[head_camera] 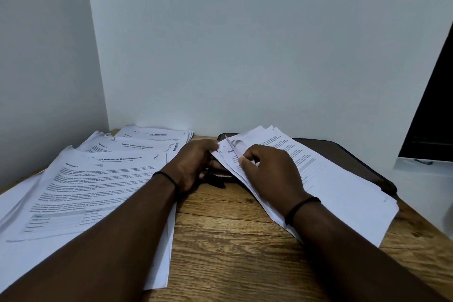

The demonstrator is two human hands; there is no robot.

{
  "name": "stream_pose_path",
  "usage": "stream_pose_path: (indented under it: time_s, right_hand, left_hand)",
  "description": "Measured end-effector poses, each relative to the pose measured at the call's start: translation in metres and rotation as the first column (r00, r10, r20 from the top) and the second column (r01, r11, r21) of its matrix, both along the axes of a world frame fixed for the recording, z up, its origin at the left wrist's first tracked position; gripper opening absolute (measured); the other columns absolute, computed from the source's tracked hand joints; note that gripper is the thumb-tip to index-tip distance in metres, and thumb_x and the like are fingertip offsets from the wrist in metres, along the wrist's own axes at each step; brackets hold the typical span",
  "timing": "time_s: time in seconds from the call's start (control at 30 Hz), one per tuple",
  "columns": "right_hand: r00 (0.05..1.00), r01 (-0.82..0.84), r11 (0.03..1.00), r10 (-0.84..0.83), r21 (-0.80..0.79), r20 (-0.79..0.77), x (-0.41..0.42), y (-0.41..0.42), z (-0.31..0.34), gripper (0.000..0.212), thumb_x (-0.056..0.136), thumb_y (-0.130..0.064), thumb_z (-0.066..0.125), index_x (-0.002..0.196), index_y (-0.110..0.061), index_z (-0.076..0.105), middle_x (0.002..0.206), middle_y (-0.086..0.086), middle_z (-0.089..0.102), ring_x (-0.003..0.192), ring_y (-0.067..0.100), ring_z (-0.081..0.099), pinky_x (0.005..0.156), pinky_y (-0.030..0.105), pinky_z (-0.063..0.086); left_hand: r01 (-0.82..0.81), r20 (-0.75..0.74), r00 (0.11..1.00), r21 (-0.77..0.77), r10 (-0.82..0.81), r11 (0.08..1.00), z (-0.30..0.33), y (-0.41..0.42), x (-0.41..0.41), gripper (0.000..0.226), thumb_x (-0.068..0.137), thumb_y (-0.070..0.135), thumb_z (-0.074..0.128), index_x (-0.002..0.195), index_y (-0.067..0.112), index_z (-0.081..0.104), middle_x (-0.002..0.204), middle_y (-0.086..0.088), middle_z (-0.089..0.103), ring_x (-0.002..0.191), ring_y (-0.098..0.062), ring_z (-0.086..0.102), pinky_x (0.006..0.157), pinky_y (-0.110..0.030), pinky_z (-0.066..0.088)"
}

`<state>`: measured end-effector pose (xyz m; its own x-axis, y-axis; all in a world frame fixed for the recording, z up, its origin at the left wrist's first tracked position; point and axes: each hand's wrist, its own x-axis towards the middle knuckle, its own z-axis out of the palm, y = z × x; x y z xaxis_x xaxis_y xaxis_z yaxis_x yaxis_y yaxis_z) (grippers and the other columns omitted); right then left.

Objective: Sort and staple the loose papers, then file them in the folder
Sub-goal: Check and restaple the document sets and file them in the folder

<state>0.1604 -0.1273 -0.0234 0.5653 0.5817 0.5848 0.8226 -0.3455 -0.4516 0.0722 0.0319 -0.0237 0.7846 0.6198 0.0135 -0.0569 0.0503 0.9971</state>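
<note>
At centre, the right hand [267, 169] pinches a sheet's corner atop the unsorted stack [331, 184], which lies on the dark folder [355, 154]; the left hand [193, 164] grips the stack's edge. Sorting is under way; next, the sheet likely needs lifting toward the sorted piles [98, 179] at left.
</note>
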Motion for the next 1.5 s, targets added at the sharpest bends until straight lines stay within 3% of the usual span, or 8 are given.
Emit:
stream_pose_path:
  time_s: [0.17,0.3,0.7,0.87,1.07,1.23,1.33,1.5]
  right_hand:
    - [1.0,-0.008,1.0,0.008,0.004,-0.002,0.0,0.0,0.0,0.018,0.094,-0.037,0.062,0.085,-0.024,0.07,0.081,-0.008,0.069,0.079,0.012,0.06,0.066,0.029,0.044]
    - [1.0,-0.007,1.0,0.007,0.014,-0.001,0.0,0.001,0.0,0.017,0.094,-0.037,0.062,0.085,-0.024,0.07,0.082,-0.008,0.069,0.079,0.013,0.06,0.067,0.03,0.045]
    - [0.999,0.008,0.999,-0.006,0.052,-0.035,-0.001,0.001,0.002,0.022,0.091,-0.036,0.06,0.076,-0.022,0.064,0.068,-0.006,0.063,0.069,0.013,0.058,0.06,0.03,0.043]
    - [1.0,-0.002,1.0,0.002,-0.028,0.0,-0.005,-0.001,0.005,0.031,0.089,-0.057,0.059,0.081,-0.028,0.066,0.077,-0.012,0.064,0.076,0.006,0.057,0.063,0.029,0.041]
    - [0.987,0.156,0.987,-0.156,0.029,0.03,0.001,-0.002,0.007,0.019,0.095,-0.037,0.057,0.084,-0.024,0.066,0.072,-0.008,0.059,0.076,0.015,0.057,0.062,0.028,0.033]
    - [0.991,0.039,0.971,-0.006,0.237,-0.136,0.002,0.002,0.005,0.037,0.098,-0.032,0.056,0.064,-0.018,0.061,0.063,-0.006,0.062,0.065,0.01,0.057,0.061,0.032,0.041]
    - [0.974,-0.025,0.97,0.078,0.24,-0.214,0.001,0.006,0.003,0.035,0.1,-0.029,0.052,0.08,-0.01,0.072,0.077,0.001,0.072,0.079,0.017,0.065,0.076,0.038,0.051]
    - [0.999,0.032,0.992,-0.032,0.122,0.0,0.001,0.004,0.001,0.03,0.09,-0.009,0.058,0.116,-0.02,0.068,0.113,-0.001,0.068,0.107,0.018,0.061,0.089,0.032,0.048]
  left_hand:
    - [0.045,0.038,0.998,0.046,-0.047,0.998,0.0,-0.003,-0.002,0.039,0.078,0.018,0.062,0.111,-0.002,0.068,0.106,-0.029,0.07,0.095,-0.041,0.066,0.077,-0.055,0.041]
    - [0.11,0.048,0.992,0.044,-0.112,0.993,-0.001,-0.002,-0.002,0.025,0.093,0.01,0.058,0.114,0.0,0.067,0.097,-0.02,0.073,0.091,-0.037,0.069,0.064,-0.047,0.059]
    - [0.094,0.022,0.995,0.173,-0.099,0.98,-0.001,-0.01,-0.003,0.039,0.079,0.01,0.081,0.114,0.002,0.068,0.104,-0.025,0.071,0.089,-0.041,0.071,0.064,-0.047,0.059]
    - [0.045,0.024,0.998,0.177,-0.05,0.983,-0.002,-0.011,-0.002,0.033,0.077,0.012,0.083,0.106,0.003,0.07,0.1,-0.027,0.071,0.077,-0.034,0.07,0.055,-0.038,0.055]
    - [-0.092,0.114,0.991,0.183,0.072,0.979,-0.001,-0.016,0.0,0.047,0.084,0.007,0.077,0.124,0.025,0.059,0.1,-0.023,0.068,0.066,-0.032,0.069,0.044,-0.037,0.054]
    - [-0.12,0.082,0.992,0.413,0.094,0.903,0.005,-0.023,0.004,0.034,0.095,0.045,0.061,0.098,0.015,0.076,0.096,-0.004,0.075,0.075,-0.011,0.07,0.068,-0.023,0.054]
    - [-0.07,-0.02,0.996,0.419,0.086,0.906,0.007,-0.027,0.004,0.057,0.089,0.063,0.056,0.084,0.01,0.077,0.08,0.004,0.076,0.077,-0.013,0.072,0.074,-0.027,0.055]
    - [-0.143,-0.005,0.987,0.426,0.16,0.893,-0.003,-0.024,0.011,0.015,0.089,0.028,0.072,0.081,0.016,0.077,0.078,0.002,0.077,0.075,-0.016,0.073,0.078,-0.04,0.06]
